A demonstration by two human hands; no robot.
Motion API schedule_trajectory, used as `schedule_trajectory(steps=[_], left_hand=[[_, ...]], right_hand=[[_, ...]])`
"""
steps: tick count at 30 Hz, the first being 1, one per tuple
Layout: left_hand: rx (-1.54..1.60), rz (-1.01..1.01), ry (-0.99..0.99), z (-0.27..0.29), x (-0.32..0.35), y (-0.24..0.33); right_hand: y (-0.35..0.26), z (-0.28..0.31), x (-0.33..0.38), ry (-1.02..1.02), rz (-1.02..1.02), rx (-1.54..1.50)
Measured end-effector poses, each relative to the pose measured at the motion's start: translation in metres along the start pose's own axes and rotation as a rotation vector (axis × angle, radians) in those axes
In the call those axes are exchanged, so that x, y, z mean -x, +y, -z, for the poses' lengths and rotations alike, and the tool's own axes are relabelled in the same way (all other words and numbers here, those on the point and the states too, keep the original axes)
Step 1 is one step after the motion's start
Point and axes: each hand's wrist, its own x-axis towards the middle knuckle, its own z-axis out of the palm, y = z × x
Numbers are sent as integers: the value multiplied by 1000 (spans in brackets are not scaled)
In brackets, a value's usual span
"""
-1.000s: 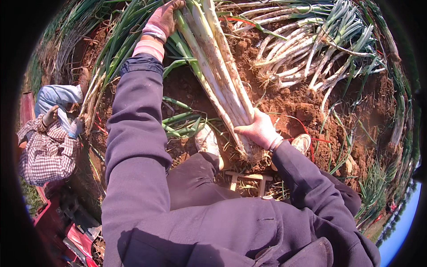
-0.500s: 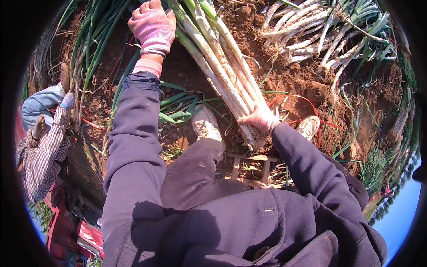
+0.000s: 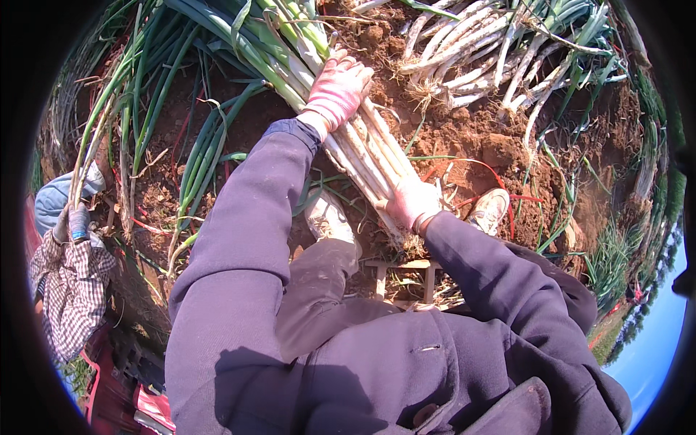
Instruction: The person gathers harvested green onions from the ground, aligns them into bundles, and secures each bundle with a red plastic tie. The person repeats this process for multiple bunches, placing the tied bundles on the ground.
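Observation:
A bundle of long green onions slants between my legs, its white stalks and roots toward me and its green leaves at the far end. My left hand, in a pink and white glove, lies across the upper stalks with its fingers curled over them. Lower down, my right hand, gloved in pale pink, is wrapped round the stalks just above the roots. Both palms are hidden. The root ends hang beside a small wooden stool.
Another pile of green onions lies on the soil at far right. Red strapping curls near my right shoe. Loose green leaves lie at left. A co-worker in a checked sleeve holds onions at far left.
My left hand has moved from the leafy part down the bundle toward me and to the right. My right hand stays at the root end. The co-worker's hands have lowered.

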Motion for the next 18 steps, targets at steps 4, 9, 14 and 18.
schedule_trajectory(steps=[4, 9, 14, 18], left_hand=[[44, -28, 71, -13, 12, 1], [41, -11, 30, -20, -3, 7], [47, 46, -129, -7, -5, 6], [33, -31, -126, -3, -18, 11]], right_hand=[[11, -21, -11, -317, -61, 176], [39, -13, -27, -431, -61, 148], [113, 39, -83, -394, -20, -93], [70, 32, -75, -279, 116, -107]])
